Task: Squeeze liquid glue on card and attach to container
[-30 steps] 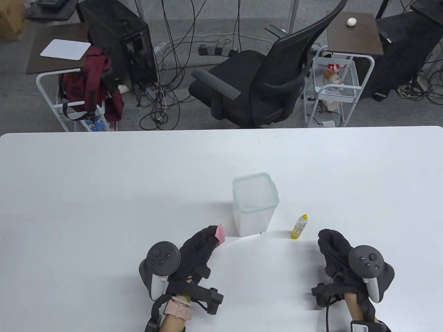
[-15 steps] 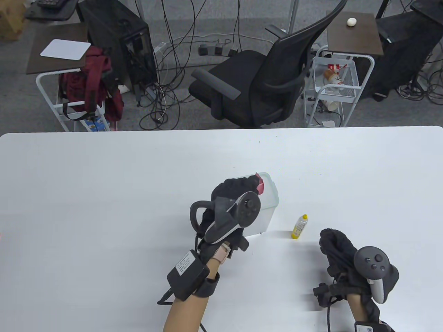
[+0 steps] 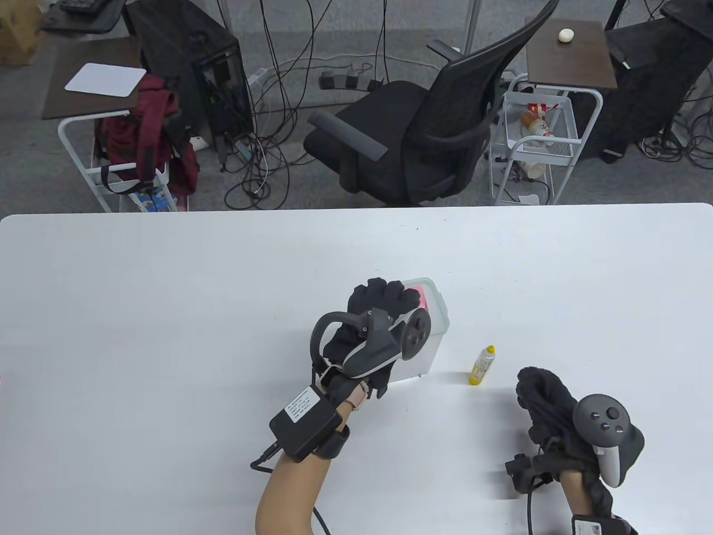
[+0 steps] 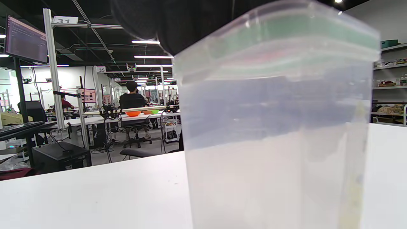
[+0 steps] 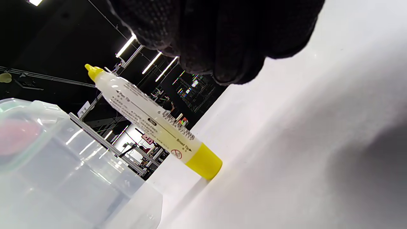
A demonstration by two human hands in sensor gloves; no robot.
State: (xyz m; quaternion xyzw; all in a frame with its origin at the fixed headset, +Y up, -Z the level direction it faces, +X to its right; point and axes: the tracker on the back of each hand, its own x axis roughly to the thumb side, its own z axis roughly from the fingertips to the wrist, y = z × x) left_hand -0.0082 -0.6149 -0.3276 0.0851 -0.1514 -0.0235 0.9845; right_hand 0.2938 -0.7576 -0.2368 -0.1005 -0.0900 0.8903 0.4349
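Observation:
A clear plastic container [image 3: 438, 334] with a green-rimmed lid stands on the white table [image 3: 167, 312]. My left hand [image 3: 384, 294] lies on its lid, fingers spread, and presses a pink card [image 3: 423, 297] flat on the lid. In the left wrist view the container [image 4: 276, 127] fills the frame under my glove [image 4: 165, 22]. A small glue bottle [image 3: 482, 365] with a yellow cap and base stands upright to the container's right. My right hand [image 3: 537, 390] rests on the table near the bottle, fingers curled, holding nothing. The right wrist view shows the bottle [image 5: 152, 122], the container [image 5: 63, 181] and the card [image 5: 16, 135].
Beyond the table's far edge stand a black office chair [image 3: 423, 128], two white wire carts [image 3: 535, 139] and a red backpack [image 3: 150, 128] among floor cables.
My left hand carried the pink card from the table up onto the container lid, then turned and laid its fingers flat on it. My right hand barely moved.

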